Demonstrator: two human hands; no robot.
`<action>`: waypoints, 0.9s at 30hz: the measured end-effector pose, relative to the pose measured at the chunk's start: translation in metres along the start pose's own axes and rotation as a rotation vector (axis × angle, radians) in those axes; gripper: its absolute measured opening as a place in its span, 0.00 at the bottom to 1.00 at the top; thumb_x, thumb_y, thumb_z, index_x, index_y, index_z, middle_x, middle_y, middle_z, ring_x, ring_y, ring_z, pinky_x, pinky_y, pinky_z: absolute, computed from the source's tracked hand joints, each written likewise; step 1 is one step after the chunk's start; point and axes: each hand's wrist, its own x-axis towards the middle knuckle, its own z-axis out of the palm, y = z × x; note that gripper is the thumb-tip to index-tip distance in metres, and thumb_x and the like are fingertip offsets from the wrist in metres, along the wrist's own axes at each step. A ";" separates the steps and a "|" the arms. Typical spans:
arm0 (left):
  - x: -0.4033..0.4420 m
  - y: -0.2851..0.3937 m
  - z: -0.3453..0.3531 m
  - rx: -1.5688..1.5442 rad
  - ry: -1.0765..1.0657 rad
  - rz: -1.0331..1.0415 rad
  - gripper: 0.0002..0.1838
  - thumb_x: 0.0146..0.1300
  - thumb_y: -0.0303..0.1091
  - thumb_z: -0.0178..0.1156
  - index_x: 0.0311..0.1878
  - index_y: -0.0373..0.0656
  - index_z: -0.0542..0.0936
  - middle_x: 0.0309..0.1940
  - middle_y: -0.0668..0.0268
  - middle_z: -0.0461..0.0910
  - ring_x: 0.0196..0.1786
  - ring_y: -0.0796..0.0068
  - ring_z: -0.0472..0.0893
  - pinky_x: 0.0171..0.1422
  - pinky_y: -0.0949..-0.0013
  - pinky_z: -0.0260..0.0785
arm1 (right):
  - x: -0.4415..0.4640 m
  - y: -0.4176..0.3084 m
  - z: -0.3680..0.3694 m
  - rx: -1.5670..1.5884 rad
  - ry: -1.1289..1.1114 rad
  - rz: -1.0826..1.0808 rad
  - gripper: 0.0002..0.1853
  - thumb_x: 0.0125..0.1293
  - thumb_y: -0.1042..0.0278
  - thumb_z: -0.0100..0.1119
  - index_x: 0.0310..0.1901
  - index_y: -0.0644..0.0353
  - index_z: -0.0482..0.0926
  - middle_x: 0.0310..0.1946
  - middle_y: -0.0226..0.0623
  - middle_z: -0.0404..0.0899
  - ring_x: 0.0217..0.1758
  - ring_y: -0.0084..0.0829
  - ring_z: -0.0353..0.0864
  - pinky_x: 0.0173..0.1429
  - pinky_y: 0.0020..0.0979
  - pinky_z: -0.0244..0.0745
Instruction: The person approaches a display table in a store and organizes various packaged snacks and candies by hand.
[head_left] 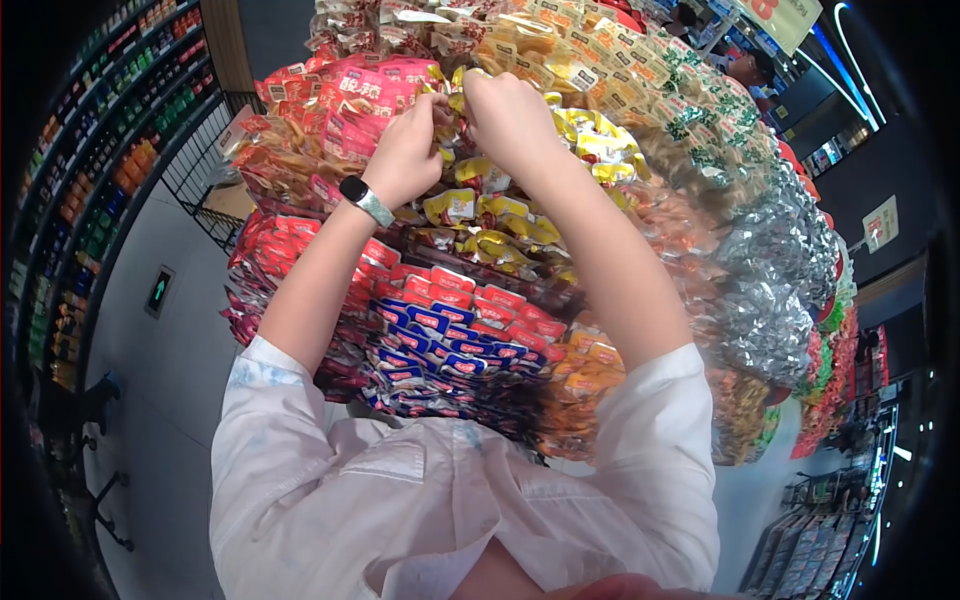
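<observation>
Left hand (pixel 405 152) and right hand (pixel 512 122) curl over yellow foil snack packets (pixel 450 208) massed beneath them, fingertips hidden, so pinch cannot be told; packets probably light, slick, pliable, best taken by a sealed edge.

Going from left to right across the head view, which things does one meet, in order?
Dark shelves of colourful small packages, black wire-mesh rack, black-faced wristwatch, bare left hand, bare right hand, shiny silver packets, white rectangular sign.

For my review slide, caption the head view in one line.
Left hand and right hand close together at yellow packets, red packets and blue packets below.
</observation>
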 end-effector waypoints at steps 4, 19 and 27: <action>0.002 -0.010 0.003 0.006 0.011 0.008 0.29 0.50 0.17 0.54 0.60 0.33 0.67 0.49 0.50 0.80 0.58 0.50 0.78 0.66 0.52 0.65 | 0.013 -0.001 -0.004 -0.067 -0.099 -0.002 0.08 0.57 0.72 0.64 0.38 0.62 0.82 0.36 0.49 0.85 0.40 0.49 0.88 0.43 0.45 0.84; 0.006 -0.002 0.002 0.000 -0.020 -0.079 0.34 0.52 0.19 0.56 0.66 0.34 0.64 0.38 0.57 0.80 0.48 0.51 0.80 0.58 0.53 0.70 | 0.027 0.021 0.003 -0.019 -0.208 -0.037 0.11 0.57 0.71 0.66 0.42 0.56 0.84 0.40 0.46 0.86 0.46 0.46 0.88 0.47 0.44 0.84; 0.007 -0.004 0.007 0.030 -0.003 -0.156 0.28 0.54 0.21 0.56 0.60 0.34 0.66 0.37 0.52 0.79 0.47 0.47 0.79 0.56 0.49 0.68 | 0.024 0.014 0.003 -0.086 -0.114 -0.370 0.12 0.54 0.71 0.66 0.42 0.54 0.81 0.29 0.44 0.85 0.36 0.46 0.87 0.41 0.46 0.81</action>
